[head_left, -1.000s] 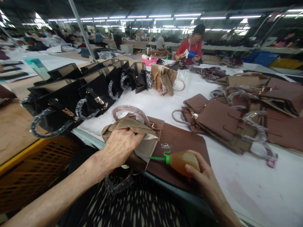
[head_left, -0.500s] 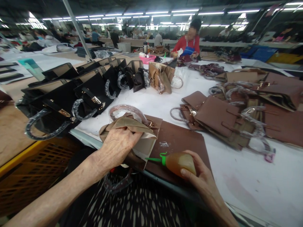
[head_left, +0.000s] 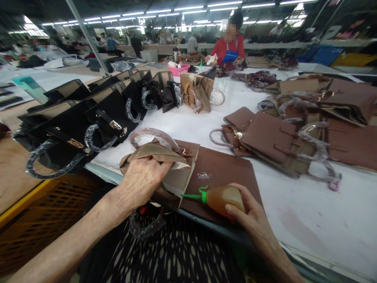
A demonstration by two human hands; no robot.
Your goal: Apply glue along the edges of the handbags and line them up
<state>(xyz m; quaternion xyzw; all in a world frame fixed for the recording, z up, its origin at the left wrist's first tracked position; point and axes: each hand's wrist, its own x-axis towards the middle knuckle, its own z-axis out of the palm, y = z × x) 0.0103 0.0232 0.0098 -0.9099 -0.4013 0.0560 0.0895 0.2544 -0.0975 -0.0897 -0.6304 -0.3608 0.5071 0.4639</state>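
Note:
At the table's near edge lies a brown handbag (head_left: 222, 173), opened out, with a plastic-wrapped handle arching up behind its tan lining (head_left: 156, 151). My left hand (head_left: 147, 177) is closed on the folded lining, fingertips partly hidden in the cloth. In my right hand (head_left: 247, 208) is a squeeze bottle (head_left: 225, 199) of amber liquid, held on its side. Its green nozzle (head_left: 191, 196) points left, the tip at the edge of the bag's pale inner panel. A second wrapped handle (head_left: 145, 228) hangs below the table edge.
Black handbags (head_left: 108, 118) stand in rows on the left, above a yellow crate (head_left: 44, 220). Brown handbags (head_left: 271, 137) lie stacked on the right of the white tabletop (head_left: 312, 212). A tan bag (head_left: 196, 90) and a pink basin (head_left: 178, 70) stand farther back. Across the table, a person in red works.
The view has shifted slightly, so most things sit a little farther left and higher. Both hands keep their hold; the nozzle stays by the inner panel's edge.

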